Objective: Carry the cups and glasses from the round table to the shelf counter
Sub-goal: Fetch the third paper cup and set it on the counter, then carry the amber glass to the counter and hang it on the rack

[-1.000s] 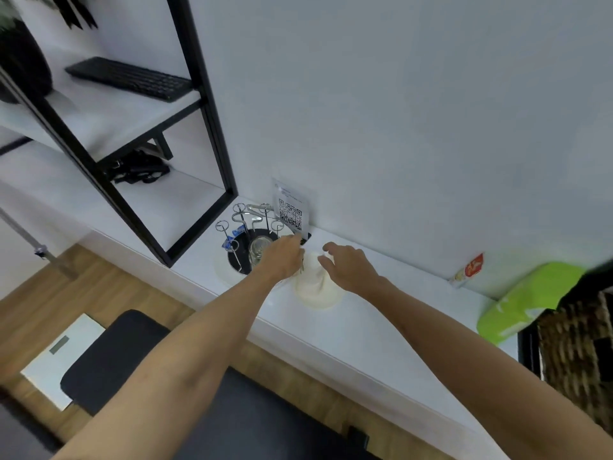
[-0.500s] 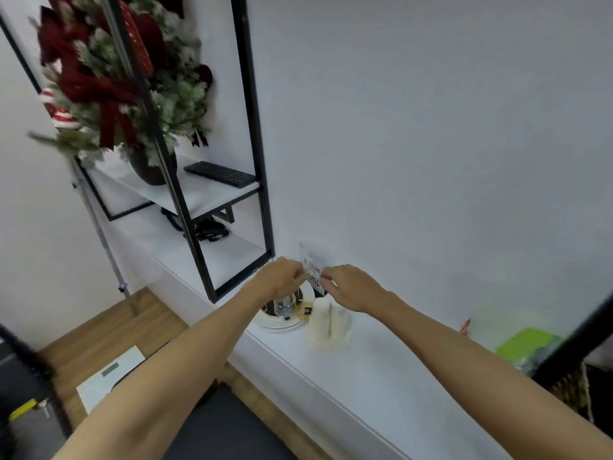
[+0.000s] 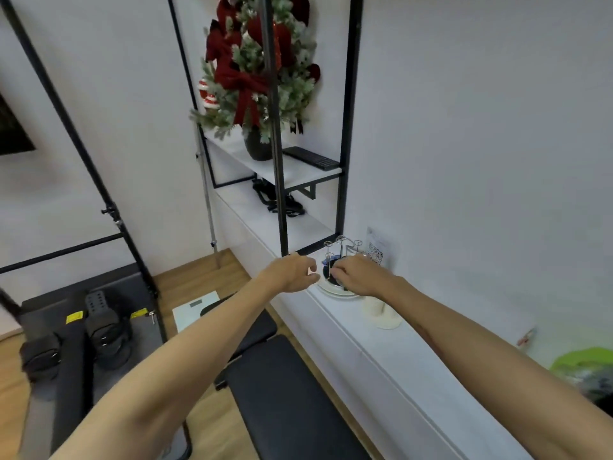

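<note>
Judging by looks, the cream cup (image 3: 381,312) on the white shelf counter (image 3: 391,356) is ceramic or similar: stiff, light to medium weight, smooth enough to slip, chips if knocked. Best hold is around the body or by a handle if it has one; none is visible from here. It stands upright near the wall, just beside the round cup rack (image 3: 338,277) with its thin wire pegs, partly hidden under the right forearm. A glass may sit in the rack but it's too blurred to confirm. Right hand (image 3: 358,277) hovers over the rack, fingers curled down toward the pegs; whether it pinches anything I cannot tell. Left hand (image 3: 295,273) is just left of the rack at the counter edge, fingers loosely curled, holding nothing visible. Neither hand touches the cream cup. Wire pegs look snag-prone, so lift straight up.
</note>
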